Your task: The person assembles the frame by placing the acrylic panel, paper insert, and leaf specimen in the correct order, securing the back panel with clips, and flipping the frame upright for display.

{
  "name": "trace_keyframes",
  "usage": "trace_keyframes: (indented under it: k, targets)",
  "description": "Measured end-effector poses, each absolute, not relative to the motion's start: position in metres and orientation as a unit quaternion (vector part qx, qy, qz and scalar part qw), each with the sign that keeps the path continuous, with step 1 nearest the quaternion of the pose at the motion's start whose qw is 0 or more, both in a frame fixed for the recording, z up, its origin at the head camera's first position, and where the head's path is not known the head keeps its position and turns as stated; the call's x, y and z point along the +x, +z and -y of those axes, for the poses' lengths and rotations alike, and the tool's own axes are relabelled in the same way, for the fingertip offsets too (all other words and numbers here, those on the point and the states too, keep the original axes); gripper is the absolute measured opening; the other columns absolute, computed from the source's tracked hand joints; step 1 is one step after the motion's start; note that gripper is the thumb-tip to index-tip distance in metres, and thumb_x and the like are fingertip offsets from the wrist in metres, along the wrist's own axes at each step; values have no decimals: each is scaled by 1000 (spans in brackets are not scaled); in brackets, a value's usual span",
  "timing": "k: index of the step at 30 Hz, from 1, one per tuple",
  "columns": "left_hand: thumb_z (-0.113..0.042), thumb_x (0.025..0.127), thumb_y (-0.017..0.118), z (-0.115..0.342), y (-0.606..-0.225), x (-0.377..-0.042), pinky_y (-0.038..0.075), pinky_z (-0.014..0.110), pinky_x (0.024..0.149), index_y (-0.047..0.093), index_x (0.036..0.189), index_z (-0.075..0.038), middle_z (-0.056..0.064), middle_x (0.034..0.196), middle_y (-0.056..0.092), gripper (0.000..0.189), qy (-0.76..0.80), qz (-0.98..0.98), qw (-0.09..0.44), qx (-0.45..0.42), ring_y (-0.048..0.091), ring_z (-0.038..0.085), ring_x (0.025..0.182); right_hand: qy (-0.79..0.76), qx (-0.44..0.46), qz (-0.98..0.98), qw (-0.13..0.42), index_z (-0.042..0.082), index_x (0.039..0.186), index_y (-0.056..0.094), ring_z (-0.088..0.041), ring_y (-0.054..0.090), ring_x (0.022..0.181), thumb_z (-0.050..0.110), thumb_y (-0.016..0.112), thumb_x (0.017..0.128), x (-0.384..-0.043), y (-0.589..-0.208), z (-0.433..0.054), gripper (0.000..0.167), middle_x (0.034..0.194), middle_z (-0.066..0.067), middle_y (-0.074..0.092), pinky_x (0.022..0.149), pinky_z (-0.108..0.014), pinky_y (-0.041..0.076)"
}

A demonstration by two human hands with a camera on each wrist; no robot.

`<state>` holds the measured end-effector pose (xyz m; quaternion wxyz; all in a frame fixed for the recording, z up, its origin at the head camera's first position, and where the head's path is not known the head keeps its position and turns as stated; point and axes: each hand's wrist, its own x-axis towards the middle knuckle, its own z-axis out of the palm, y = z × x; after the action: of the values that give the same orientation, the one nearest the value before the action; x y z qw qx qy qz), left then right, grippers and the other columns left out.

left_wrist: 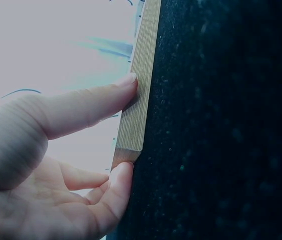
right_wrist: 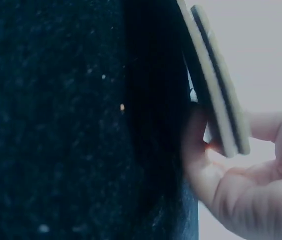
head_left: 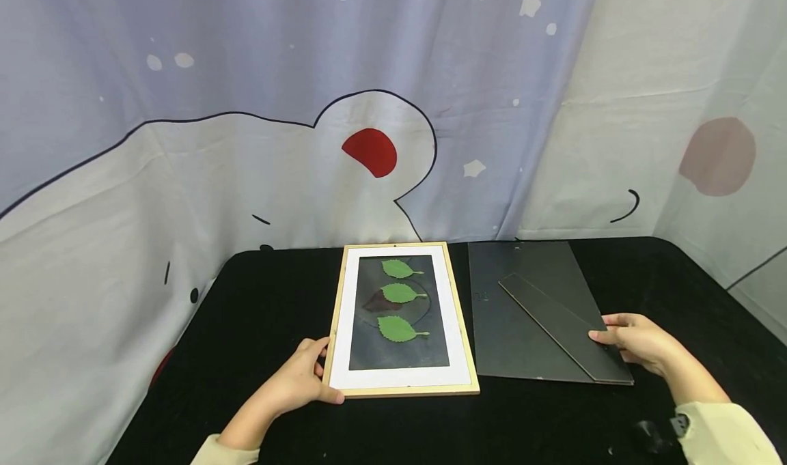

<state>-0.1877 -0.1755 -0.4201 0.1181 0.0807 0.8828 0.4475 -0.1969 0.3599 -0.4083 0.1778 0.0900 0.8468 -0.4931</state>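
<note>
A light wooden picture frame lies on the black-covered table, with a white mat and three green leaves over its dark centre. My left hand grips its lower left corner; in the left wrist view the thumb presses the wooden edge and a finger meets the corner. To the right lies a black backing board with a slanted stand flap. My right hand pinches the board's right edge, thumb on top. Two layered edges show between the fingers in the right wrist view.
A black cloth covers the table. Behind it hangs a pale curtain with printed cartoon shapes. A small dark object sits near the right sleeve, too blurred to identify.
</note>
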Motion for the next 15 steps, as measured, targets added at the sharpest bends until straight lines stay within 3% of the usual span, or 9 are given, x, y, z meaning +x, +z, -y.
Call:
trace_keyframes:
  k: [6,15]
  targets:
    - [0,52,90,175,-420,-187,41,29,61,43,137,9,12,106,46,98,440,-886,118,83,45,21,77,-555,77,-810,173,-22,139,5,-14,64,75,11,50,99,-192,-407,-360,69,92,-2,61,67,-33,55]
    - [0,53,90,174,-414,-185,41,28,61,42,136,11,13,105,46,97,431,-890,119,88,46,21,76,-583,58,-798,139,-21,139,9,-13,68,72,9,48,100,-188,-402,-359,64,85,7,65,65,-33,56]
